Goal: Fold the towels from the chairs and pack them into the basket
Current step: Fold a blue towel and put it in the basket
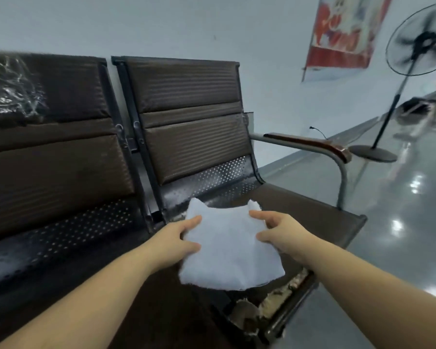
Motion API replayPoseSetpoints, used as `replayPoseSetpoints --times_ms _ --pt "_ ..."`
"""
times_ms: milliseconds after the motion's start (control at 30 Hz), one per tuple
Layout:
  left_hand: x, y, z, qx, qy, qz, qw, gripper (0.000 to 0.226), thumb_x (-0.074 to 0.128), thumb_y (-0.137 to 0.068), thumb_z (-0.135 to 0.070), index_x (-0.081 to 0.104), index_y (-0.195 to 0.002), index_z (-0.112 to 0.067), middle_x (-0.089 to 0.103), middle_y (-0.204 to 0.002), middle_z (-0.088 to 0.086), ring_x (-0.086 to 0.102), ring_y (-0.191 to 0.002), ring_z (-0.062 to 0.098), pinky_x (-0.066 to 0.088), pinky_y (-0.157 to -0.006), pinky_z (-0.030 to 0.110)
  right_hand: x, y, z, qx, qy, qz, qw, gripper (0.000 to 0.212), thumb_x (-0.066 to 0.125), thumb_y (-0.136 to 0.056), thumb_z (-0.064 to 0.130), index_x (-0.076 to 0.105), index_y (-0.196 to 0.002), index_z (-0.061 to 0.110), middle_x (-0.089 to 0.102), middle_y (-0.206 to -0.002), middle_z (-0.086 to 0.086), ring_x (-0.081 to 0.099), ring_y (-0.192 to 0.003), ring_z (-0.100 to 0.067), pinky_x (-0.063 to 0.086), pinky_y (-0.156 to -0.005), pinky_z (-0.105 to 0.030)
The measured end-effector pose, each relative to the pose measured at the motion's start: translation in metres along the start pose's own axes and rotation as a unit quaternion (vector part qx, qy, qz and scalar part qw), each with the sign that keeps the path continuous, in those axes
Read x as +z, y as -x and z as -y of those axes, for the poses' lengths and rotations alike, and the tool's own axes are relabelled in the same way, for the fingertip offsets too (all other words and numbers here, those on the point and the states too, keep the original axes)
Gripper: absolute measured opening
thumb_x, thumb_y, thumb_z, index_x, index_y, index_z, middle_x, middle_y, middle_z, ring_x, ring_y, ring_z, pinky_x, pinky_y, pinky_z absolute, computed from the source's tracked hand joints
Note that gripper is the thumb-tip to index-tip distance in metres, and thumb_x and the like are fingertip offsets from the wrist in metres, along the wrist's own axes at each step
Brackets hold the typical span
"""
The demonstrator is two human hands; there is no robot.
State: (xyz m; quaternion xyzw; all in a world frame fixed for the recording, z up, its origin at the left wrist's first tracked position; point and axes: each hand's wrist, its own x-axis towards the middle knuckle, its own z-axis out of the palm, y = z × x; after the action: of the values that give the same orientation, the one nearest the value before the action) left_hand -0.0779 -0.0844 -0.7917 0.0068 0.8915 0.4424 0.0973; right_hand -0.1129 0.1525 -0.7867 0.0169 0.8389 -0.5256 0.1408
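A small white towel [227, 250] is held over the seat of the right-hand brown chair [194, 127]. My left hand [179, 235] grips its left edge, thumb on top and fingers under the cloth. My right hand [277, 227] grips the right edge the same way. The towel's two far corners stick up, and its near edge hangs down toward the seat's front. No basket is in view.
A second brown chair [53, 157] joins on the left, with a crumpled clear plastic wrap [10, 91] on its backrest. The right chair has a wooden armrest [310, 144] and torn padding at its front edge [277, 295]. A standing fan [413, 59] stands on the glossy grey floor [400, 222] at right.
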Motion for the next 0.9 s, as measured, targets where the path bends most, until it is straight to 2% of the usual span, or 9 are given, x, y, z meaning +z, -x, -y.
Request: replayPoseSetpoints --times_ms 100,167,267,400,533,667,700,833,900 --pt "0.035 0.004 -0.027 0.026 -0.029 0.033 0.999 0.068 0.063 -0.088 -0.016 0.033 -0.146 -0.037 0.04 -0.145 -0.011 0.046 -0.116 0.005 0.037 -0.092 0.017 -0.037 0.034 -0.03 0.01 -0.027 -0.037 0.999 0.056 0.058 -0.085 -0.004 0.054 -0.132 0.027 0.059 -0.124 -0.004 0.061 -0.095 -0.021 0.049 -0.061 -0.02" --pt "0.063 0.012 -0.044 0.041 -0.052 0.062 0.996 0.069 0.063 -0.088 -0.018 0.031 -0.147 -0.037 0.037 -0.148 -0.008 0.045 -0.116 0.006 0.037 -0.092 0.019 -0.06 0.061 -0.051 0.023 -0.03 -0.059 0.998 0.057 0.058 -0.085 -0.003 0.054 -0.132 0.028 0.058 -0.126 -0.004 0.061 -0.099 -0.022 0.05 -0.068 -0.023" --pt "0.104 0.028 -0.069 0.071 -0.065 0.093 0.991 0.069 0.062 -0.09 -0.017 0.03 -0.148 -0.034 0.04 -0.145 -0.006 0.044 -0.108 0.003 0.035 -0.084 0.015 -0.091 0.102 -0.079 0.044 -0.032 -0.084 0.995 0.057 0.058 -0.086 0.0 0.052 -0.134 0.029 0.056 -0.128 -0.004 0.06 -0.102 -0.023 0.05 -0.083 -0.03" --pt "0.148 0.048 -0.092 0.097 -0.058 0.125 0.986 0.068 0.062 -0.09 -0.015 0.03 -0.147 -0.034 0.045 -0.134 -0.008 0.045 -0.103 0.002 0.039 -0.068 0.006 -0.125 0.152 -0.11 0.066 -0.034 -0.129 0.989 0.057 0.059 -0.086 0.0 0.053 -0.134 0.031 0.054 -0.13 -0.005 0.058 -0.106 -0.025 0.049 -0.09 -0.033" --pt "0.189 0.062 -0.103 0.115 -0.064 0.159 0.978 0.069 0.062 -0.09 -0.015 0.03 -0.148 -0.034 0.046 -0.134 -0.006 0.052 -0.1 0.003 0.042 -0.066 0.007 -0.143 0.19 -0.141 0.088 -0.025 -0.162 0.983 0.057 0.058 -0.086 0.002 0.052 -0.134 0.032 0.054 -0.127 -0.004 0.057 -0.104 -0.024 0.048 -0.092 -0.033" --pt "0.231 0.064 -0.109 0.123 -0.079 0.199 0.969 0.068 0.062 -0.09 -0.012 0.03 -0.148 -0.031 0.042 -0.135 -0.009 0.042 -0.111 0.002 0.035 -0.088 0.014 -0.149 0.215 -0.179 0.101 -0.043 -0.19 0.976 0.056 0.057 -0.087 0.002 0.053 -0.134 0.031 0.054 -0.122 -0.003 0.057 -0.097 -0.02 0.047 -0.089 -0.029" --pt "0.243 0.064 -0.109 0.123 -0.084 0.211 0.966 0.068 0.062 -0.09 -0.011 0.03 -0.148 -0.03 0.043 -0.134 -0.01 0.041 -0.111 0.001 0.033 -0.087 0.011 -0.148 0.221 -0.19 0.106 -0.052 -0.201 0.973 0.055 0.057 -0.086 0.002 0.053 -0.133 0.031 0.054 -0.121 -0.003 0.057 -0.096 -0.018 0.047 -0.089 -0.027" --pt "0.287 0.062 -0.103 0.122 -0.116 0.256 0.952 0.069 0.062 -0.09 -0.01 0.029 -0.148 -0.029 0.047 -0.13 -0.01 0.046 -0.105 0.001 0.037 -0.065 0.002 -0.142 0.243 -0.242 0.127 -0.066 -0.239 0.96 0.056 0.056 -0.084 0.001 0.055 -0.13 0.033 0.059 -0.12 -0.001 0.06 -0.1 -0.015 0.048 -0.086 -0.023" --pt "0.307 0.063 -0.096 0.111 -0.122 0.281 0.945 0.07 0.061 -0.09 -0.008 0.029 -0.148 -0.029 0.047 -0.135 -0.006 0.047 -0.105 0.002 0.038 -0.075 0.006 -0.136 0.256 -0.271 0.145 -0.06 -0.248 0.956 0.056 0.057 -0.084 0.003 0.055 -0.13 0.035 0.06 -0.119 0.001 0.06 -0.1 -0.012 0.047 -0.078 -0.012"
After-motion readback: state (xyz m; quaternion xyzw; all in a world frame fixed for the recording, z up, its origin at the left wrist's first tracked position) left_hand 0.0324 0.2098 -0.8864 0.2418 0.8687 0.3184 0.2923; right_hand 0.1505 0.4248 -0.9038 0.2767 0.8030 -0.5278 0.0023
